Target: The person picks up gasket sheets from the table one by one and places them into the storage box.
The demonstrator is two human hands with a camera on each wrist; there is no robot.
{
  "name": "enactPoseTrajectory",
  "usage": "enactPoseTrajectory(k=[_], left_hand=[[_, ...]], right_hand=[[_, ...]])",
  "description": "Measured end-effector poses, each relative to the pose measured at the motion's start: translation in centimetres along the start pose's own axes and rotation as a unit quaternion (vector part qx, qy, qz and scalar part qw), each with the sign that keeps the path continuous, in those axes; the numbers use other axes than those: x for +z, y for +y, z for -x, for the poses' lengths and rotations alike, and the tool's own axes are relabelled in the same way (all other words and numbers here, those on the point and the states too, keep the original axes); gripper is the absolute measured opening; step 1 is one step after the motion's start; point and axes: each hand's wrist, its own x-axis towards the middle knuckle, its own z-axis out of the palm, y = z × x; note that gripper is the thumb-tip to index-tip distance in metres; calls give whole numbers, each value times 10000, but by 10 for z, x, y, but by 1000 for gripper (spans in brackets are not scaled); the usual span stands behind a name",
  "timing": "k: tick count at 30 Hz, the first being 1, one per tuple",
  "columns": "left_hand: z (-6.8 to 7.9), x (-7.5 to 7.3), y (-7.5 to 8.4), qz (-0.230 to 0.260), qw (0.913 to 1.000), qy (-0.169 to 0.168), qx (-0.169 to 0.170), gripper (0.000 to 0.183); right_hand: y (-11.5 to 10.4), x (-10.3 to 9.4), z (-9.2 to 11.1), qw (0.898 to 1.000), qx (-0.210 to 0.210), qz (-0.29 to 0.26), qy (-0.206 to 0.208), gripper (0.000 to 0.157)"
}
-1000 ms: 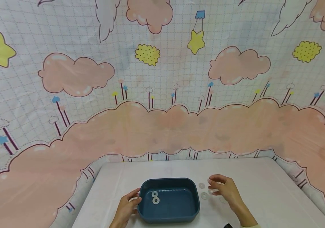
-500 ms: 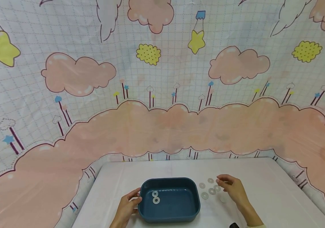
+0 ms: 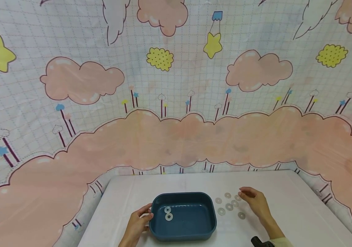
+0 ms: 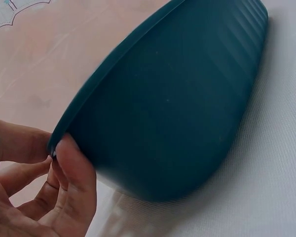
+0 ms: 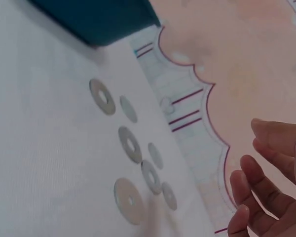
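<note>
A dark blue rectangular plastic tray (image 3: 183, 233) stands on the table, with two flat metal washers (image 3: 168, 216) inside its left part. My left hand (image 3: 135, 224) is at the tray's left end; in the left wrist view its thumb and fingers pinch the rim (image 4: 84, 94). To the right of the tray lie several more washers (image 3: 229, 207), spread loosely. My right hand (image 3: 257, 204) hovers beside the far washers, fingers loosely bent and partly overlapping one of them. Nothing shows between its fingers in the right wrist view, where the washers (image 5: 129, 144) lie flat to the left.
A white cloth covers the table (image 3: 305, 212). Behind it hangs a backdrop (image 3: 176, 140) printed with clouds and stars. A black strap-like device (image 3: 259, 242) is at the right wrist, by a pale yellow sleeve (image 3: 282, 242).
My right hand has moved right and lifted away from over the washers, uncovering more of them. My left hand and the tray stay in place.
</note>
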Motion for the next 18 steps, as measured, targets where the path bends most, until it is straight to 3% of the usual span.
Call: enactPoseTrajectory(k=[8,18], left_hand=[[-1,0,0,48,10000,-10,1,53],[-2,0,0,23,10000,13,-34,52]], right_hand=[[17,1,-11,9992,-62,370,121,40],[34,4,-24,9981,-149,594,-20,45]])
